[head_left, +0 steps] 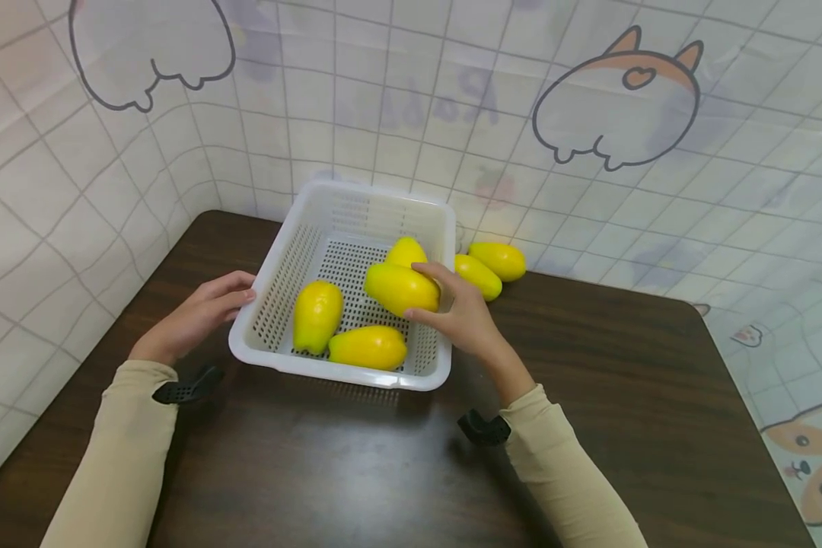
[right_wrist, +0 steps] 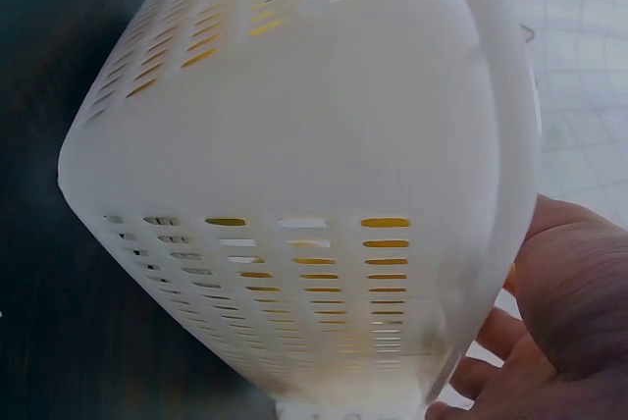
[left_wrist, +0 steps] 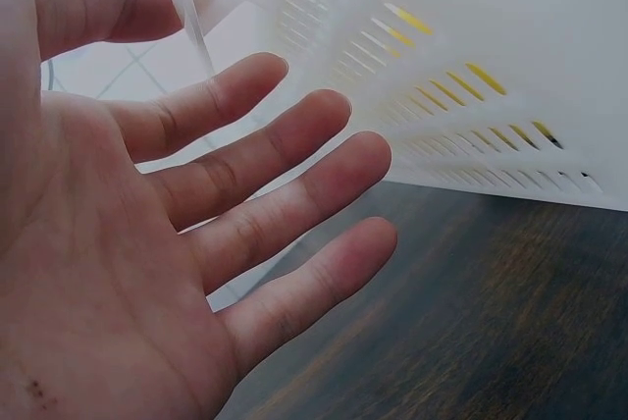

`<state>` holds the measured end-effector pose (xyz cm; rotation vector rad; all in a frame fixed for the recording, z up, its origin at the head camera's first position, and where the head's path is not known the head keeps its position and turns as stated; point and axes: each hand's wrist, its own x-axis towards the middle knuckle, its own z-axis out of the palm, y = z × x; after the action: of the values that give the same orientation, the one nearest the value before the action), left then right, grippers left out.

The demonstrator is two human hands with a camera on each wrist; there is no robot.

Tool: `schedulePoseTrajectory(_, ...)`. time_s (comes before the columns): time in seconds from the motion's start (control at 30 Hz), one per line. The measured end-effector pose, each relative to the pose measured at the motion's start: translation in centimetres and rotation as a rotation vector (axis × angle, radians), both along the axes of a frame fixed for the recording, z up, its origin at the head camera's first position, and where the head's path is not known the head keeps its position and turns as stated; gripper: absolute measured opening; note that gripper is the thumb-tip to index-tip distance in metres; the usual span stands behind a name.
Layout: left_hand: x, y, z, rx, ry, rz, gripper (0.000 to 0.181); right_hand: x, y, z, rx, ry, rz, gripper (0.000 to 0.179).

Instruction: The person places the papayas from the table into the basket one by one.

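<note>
My right hand (head_left: 455, 312) grips a yellow papaya (head_left: 396, 286) with a greenish narrow end, thumb and fingers round its right end, above the inside of a white plastic basket (head_left: 339, 371). Beneath and around it in the basket lie a papaya at the left (head_left: 317, 316), one along the front (head_left: 368, 348) and a partly covered one at the back (head_left: 406, 250). At the basket's left rim is my left hand (head_left: 208, 308); the left wrist view shows its fingers (left_wrist: 285, 184) extended outside the wall, the thumb behind the rim. The basket wall (right_wrist: 324, 126) hides the held papaya in the right wrist view.
Two more papayas, a nearer one (head_left: 479, 276) and a farther one (head_left: 498, 260), lie on the dark wooden table (head_left: 589, 396) just right of the basket. A white gridded cloth (head_left: 383, 91) with cartoon dogs hangs behind and beside the table.
</note>
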<state>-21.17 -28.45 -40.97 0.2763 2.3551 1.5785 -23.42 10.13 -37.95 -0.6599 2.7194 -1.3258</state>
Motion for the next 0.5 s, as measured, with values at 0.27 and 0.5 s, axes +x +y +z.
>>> schedulePoseTrajectory(0.27, 0.05, 0.00, -0.06, 0.002, -0.001, -0.003, 0.042, 0.02, -0.27, -0.55, 0.020, -0.021, -0.005, 0.067)
schedulePoseTrajectory(0.5, -0.11, 0.01, -0.11, 0.008, 0.000, -0.007, 0.042, -0.05, -0.54, -0.65, 0.042, 0.011, 0.025, 0.065)
